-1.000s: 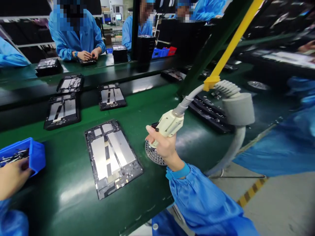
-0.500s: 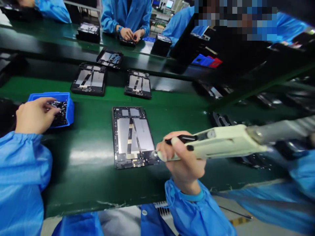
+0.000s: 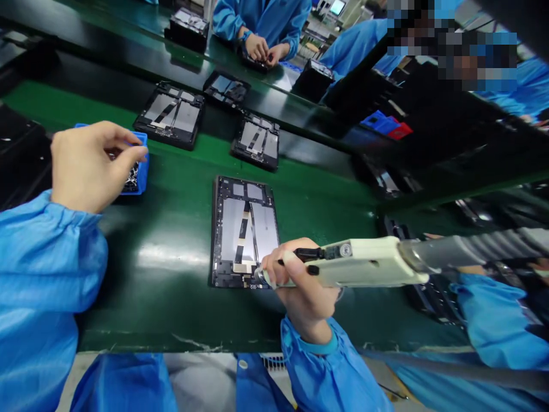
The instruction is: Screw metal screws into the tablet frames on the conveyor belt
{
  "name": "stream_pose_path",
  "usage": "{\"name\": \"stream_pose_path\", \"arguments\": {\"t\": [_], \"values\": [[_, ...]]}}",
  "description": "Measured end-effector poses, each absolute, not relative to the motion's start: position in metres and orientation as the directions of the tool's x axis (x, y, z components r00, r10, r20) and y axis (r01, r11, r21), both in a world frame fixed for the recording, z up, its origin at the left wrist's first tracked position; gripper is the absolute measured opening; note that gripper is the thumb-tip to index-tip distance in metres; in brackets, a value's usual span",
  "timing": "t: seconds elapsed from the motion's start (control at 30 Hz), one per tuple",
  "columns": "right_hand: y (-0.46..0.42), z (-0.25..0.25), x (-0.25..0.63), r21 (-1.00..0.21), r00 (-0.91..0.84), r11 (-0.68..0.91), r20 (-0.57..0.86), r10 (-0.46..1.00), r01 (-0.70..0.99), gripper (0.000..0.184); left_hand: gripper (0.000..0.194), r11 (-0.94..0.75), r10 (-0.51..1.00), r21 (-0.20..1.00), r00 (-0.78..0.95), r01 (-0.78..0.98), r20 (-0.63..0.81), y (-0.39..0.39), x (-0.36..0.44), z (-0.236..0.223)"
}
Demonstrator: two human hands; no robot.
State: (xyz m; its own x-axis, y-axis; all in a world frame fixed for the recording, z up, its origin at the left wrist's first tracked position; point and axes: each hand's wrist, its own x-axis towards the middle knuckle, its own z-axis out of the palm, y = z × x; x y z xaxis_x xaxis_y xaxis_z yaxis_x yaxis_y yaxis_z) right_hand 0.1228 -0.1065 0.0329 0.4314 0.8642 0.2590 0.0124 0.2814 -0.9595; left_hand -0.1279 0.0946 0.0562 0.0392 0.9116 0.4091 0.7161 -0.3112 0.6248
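Observation:
An open tablet chassis [image 3: 243, 231] with silver battery panels lies on the green belt [image 3: 180, 189] in front of me. My right hand [image 3: 302, 289] is wrapped round a cream electric screwdriver [image 3: 364, 264], whose tip rests at the chassis's lower right corner. My left hand [image 3: 90, 166] hovers over a small blue bin [image 3: 136, 166] of dark small parts, fingers curled together in a pinch; what they hold is hidden. Both my arms wear blue sleeves.
More open tablet chassis [image 3: 171, 117] [image 3: 257, 140] lie farther up the belt. A person in blue [image 3: 262, 47] works with both hands at the far side. Black trays [image 3: 189, 26] and blue and red bins [image 3: 386, 125] stand beyond. A co-worker's blue sleeve [image 3: 501, 337] is at my right.
My right hand swung the screwdriver from upright over a round perforated disc down to the chassis corner. My left hand went from the bin's edge into it and now sits lifted above it.

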Motion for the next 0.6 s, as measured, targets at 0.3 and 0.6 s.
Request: {"name": "stream_pose_path", "arguments": {"t": [0.3, 0.6], "values": [[-0.108, 0.022, 0.120, -0.956, 0.451, 0.291, 0.271, 0.850, 0.027, 0.032, 0.010, -0.074, 0.709, 0.996, 0.705, 0.054, 0.014, 0.011, 0.007, 0.019], [-0.116, 0.044, 0.163, -0.921, 0.641, 0.380, 0.344, 0.687, 0.087, 0.029, 0.046, -0.129, 0.713, 0.971, 0.699, 0.203, -0.052, 0.011, 0.008, -0.011]]}}
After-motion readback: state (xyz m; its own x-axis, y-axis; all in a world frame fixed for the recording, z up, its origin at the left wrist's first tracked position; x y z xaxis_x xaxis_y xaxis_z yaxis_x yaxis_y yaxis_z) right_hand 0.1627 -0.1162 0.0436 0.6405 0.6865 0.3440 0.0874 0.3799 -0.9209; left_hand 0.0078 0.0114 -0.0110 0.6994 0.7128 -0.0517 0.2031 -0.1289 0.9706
